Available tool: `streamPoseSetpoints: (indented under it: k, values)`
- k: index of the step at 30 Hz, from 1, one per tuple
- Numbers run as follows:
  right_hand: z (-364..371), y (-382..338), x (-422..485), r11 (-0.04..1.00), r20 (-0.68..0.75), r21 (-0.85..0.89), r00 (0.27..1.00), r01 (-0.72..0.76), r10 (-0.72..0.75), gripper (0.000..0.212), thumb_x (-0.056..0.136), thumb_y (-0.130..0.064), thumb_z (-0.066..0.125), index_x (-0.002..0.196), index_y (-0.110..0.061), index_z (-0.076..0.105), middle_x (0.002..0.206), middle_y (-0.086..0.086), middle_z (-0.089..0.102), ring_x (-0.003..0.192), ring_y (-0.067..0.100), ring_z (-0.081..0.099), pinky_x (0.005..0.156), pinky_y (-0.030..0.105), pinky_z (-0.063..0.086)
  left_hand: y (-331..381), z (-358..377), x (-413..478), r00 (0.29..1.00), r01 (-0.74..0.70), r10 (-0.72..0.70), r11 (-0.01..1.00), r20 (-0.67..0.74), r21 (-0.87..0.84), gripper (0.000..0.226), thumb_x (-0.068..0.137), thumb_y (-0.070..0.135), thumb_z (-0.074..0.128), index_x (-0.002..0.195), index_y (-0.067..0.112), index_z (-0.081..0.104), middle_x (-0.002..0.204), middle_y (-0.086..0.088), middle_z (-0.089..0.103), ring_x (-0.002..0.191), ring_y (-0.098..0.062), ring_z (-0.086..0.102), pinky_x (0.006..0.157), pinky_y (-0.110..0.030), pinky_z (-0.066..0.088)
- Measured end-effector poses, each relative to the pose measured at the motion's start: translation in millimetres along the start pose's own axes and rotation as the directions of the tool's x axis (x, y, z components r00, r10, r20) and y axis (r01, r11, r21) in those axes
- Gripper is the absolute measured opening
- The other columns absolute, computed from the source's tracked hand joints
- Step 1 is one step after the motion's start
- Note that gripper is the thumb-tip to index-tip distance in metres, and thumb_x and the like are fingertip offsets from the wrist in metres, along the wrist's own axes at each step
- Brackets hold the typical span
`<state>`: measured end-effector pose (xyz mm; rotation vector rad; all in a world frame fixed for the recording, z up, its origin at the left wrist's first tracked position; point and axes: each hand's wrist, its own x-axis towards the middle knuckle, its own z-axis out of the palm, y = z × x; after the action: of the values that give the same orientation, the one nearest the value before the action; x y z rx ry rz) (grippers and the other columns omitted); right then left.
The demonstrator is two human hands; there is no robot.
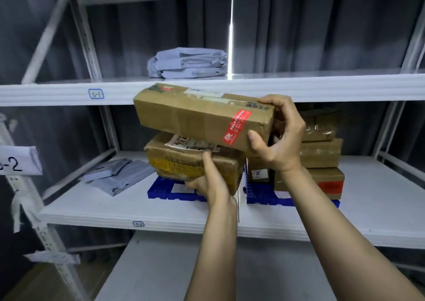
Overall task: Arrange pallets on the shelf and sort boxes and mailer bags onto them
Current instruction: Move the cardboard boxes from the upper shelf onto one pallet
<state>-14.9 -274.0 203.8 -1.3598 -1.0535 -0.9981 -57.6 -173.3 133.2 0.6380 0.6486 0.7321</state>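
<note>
My right hand (278, 135) grips the right end of a long cardboard box with a red label (197, 117), held tilted in the air in front of the middle shelf. Under it a squat cardboard box (181, 160) sits on a blue pallet (165, 191). My left hand (209, 179) holds this box at its front right corner, fingers up its face and thumb underneath. A second blue pallet (264, 196) to the right carries a stack of several cardboard boxes (322, 153). Grey mailer bags (117, 174) lie flat on the shelf to the left of the pallets.
The white middle shelf (379, 197) has bare board at the far right and along its front. On the upper shelf (322, 84) lies a pile of folded grey mailer bags (188, 62). Metal uprights (89, 45) and dark curtains frame the rack. A lower shelf (161, 266) shows beneath.
</note>
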Motion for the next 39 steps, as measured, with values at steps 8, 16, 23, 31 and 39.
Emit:
streamPoseSetpoints:
  k: [8, 16, 23, 31, 39]
  values:
    - [-17, -2, 62, 0.998, -0.218, -0.067, 0.976, -0.007, -0.008, 0.057, 0.072, -0.043, 0.064, 0.110, 0.000, 0.056, 0.105, 0.012, 0.056, 0.096, 0.016, 0.056, 0.080, 0.028, 0.049, -3, 24, -14, 0.999, 0.033, -0.033, 0.999, 0.013, -0.012, 0.109, 0.064, 0.051, 0.079, 0.146, 0.033, 0.008, 0.135, -0.012, 0.046, 0.116, -0.031, 0.053, 0.098, -0.051, 0.047]
    - [-24, 18, 85, 0.947, -0.385, -0.261, 0.920, -0.185, 0.073, 0.063, 0.069, -0.043, 0.073, 0.116, -0.005, 0.055, 0.115, 0.012, 0.053, 0.105, 0.014, 0.051, 0.083, -0.002, 0.030, -10, 40, -21, 0.995, 0.094, -0.093, 0.996, 0.041, -0.014, 0.105, 0.066, 0.049, 0.080, 0.146, 0.033, 0.013, 0.132, -0.012, 0.050, 0.110, -0.031, 0.058, 0.086, -0.049, 0.054]
    - [-17, 41, 99, 0.828, -0.443, -0.450, 0.889, -0.335, 0.119, 0.072, 0.068, -0.057, 0.069, 0.126, -0.017, 0.051, 0.125, 0.005, 0.049, 0.111, 0.021, 0.050, 0.085, 0.033, 0.048, -21, 42, -14, 0.985, 0.149, -0.153, 0.987, 0.074, 0.059, 0.104, 0.065, 0.049, 0.080, 0.144, 0.030, 0.016, 0.126, -0.011, 0.055, 0.108, -0.031, 0.059, 0.091, -0.053, 0.052]
    - [-15, 48, 77, 0.779, -0.426, -0.532, 0.900, -0.333, 0.094, 0.080, 0.074, -0.052, 0.066, 0.140, -0.013, 0.043, 0.138, 0.010, 0.047, 0.122, 0.023, 0.043, 0.098, 0.025, 0.032, -27, 36, 3, 0.961, 0.176, -0.209, 0.967, 0.180, 0.187, 0.106, 0.056, 0.057, 0.081, 0.144, 0.025, 0.031, 0.120, -0.009, 0.062, 0.104, -0.031, 0.063, 0.089, -0.054, 0.053]
    - [-2, 53, -22, 0.846, -0.408, -0.348, 0.878, -0.403, 0.250, 0.054, 0.077, -0.034, 0.069, 0.122, -0.008, 0.053, 0.129, 0.007, 0.051, 0.120, 0.017, 0.045, 0.100, 0.024, 0.036, -17, 19, 21, 0.908, 0.155, -0.259, 0.938, 0.329, 0.309, 0.074, 0.071, 0.061, 0.067, 0.135, 0.030, 0.047, 0.116, -0.007, 0.068, 0.102, -0.031, 0.065, 0.081, -0.051, 0.057]
